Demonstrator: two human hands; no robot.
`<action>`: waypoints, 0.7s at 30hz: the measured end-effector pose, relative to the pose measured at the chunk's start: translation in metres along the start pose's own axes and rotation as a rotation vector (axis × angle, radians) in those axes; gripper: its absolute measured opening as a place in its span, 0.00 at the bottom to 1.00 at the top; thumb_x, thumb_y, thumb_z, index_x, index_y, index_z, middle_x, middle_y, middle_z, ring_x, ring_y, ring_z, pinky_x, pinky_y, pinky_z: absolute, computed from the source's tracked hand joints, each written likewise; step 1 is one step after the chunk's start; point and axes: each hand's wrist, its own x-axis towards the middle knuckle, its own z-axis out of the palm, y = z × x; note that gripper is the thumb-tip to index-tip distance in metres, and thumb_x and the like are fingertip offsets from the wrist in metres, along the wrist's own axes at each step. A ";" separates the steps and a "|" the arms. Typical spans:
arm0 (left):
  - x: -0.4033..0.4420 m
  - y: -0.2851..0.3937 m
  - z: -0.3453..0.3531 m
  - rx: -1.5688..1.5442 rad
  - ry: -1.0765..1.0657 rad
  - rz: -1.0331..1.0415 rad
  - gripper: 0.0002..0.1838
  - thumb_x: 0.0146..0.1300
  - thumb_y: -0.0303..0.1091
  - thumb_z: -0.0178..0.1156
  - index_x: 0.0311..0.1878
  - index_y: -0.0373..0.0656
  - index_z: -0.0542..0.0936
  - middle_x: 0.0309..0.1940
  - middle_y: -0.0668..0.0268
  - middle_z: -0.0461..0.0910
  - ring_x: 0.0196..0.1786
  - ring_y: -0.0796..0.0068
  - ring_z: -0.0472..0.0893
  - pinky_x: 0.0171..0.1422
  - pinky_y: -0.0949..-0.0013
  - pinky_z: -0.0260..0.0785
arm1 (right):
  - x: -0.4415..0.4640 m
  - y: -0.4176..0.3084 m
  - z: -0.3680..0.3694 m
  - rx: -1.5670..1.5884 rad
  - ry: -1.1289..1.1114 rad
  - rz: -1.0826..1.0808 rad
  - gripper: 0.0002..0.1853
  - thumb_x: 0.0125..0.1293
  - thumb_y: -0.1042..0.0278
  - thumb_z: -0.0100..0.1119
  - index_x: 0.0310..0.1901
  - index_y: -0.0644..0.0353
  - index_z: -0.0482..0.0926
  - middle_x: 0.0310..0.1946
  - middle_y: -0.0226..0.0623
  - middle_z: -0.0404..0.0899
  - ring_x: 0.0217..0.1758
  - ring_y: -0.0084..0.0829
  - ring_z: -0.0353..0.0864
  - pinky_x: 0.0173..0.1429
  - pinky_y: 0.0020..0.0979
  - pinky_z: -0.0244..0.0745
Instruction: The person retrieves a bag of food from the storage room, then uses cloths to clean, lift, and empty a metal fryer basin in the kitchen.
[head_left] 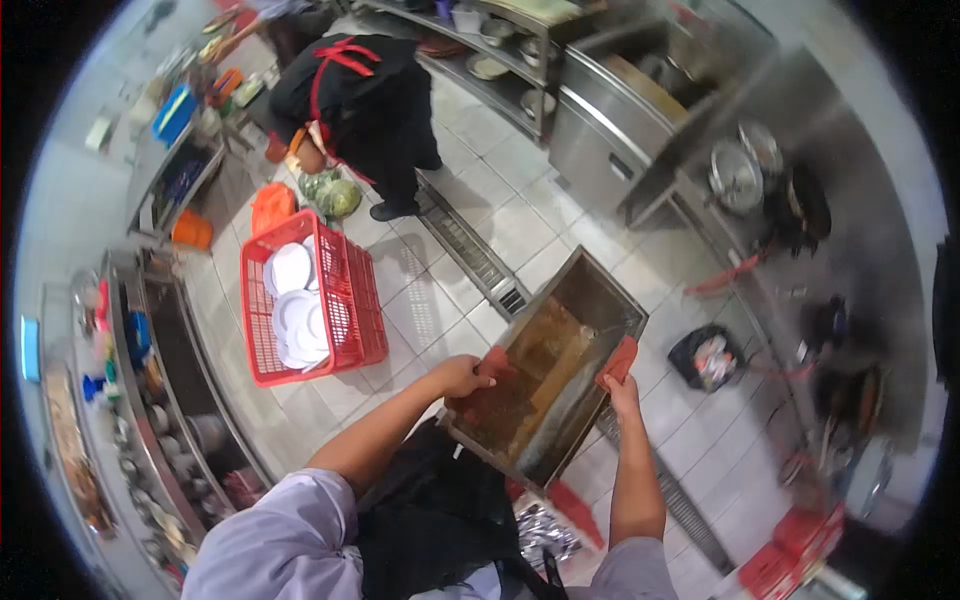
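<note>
In front of my body, a deep rectangular metal tub (628, 307) is held tilted, with brown residue or murky liquid across its bottom. My left hand (462, 377) is closed on its left side, with a red-orange cloth (490, 366) between fingers and metal. On the opposite side, my right hand (622, 390) grips the tub's rim through another red-orange cloth (620, 360). Whether the tub rests against my black apron (420, 510) cannot be made out.
A red plastic crate (368, 310) of white plates stands on the tiled floor at left. Beyond it, another person (350, 110) in black bends over near cabbages (338, 197). A floor drain (465, 245) runs under the tub. A black-lined rubbish bin (708, 358) stands right.
</note>
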 end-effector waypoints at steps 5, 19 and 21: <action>0.009 -0.018 -0.014 -0.236 0.003 0.013 0.36 0.63 0.66 0.67 0.51 0.37 0.88 0.47 0.44 0.88 0.52 0.45 0.87 0.58 0.52 0.76 | 0.063 -0.112 -0.008 -0.431 -0.036 -0.087 0.22 0.65 0.63 0.67 0.56 0.69 0.82 0.49 0.45 0.89 0.51 0.39 0.89 0.58 0.37 0.80; 0.176 -0.077 -0.144 -0.399 0.092 -0.008 0.53 0.60 0.82 0.53 0.46 0.28 0.87 0.42 0.39 0.87 0.48 0.40 0.87 0.54 0.47 0.78 | 0.332 -0.305 0.143 -0.936 -0.169 -0.187 0.29 0.62 0.57 0.68 0.62 0.65 0.80 0.53 0.56 0.87 0.59 0.51 0.87 0.63 0.45 0.79; 0.190 -0.085 -0.187 -0.463 0.047 -0.002 0.56 0.58 0.86 0.49 0.43 0.27 0.87 0.39 0.39 0.87 0.47 0.39 0.88 0.53 0.47 0.79 | 0.365 -0.324 0.168 -0.960 -0.172 -0.187 0.30 0.62 0.57 0.68 0.64 0.64 0.78 0.54 0.56 0.87 0.60 0.51 0.86 0.63 0.44 0.79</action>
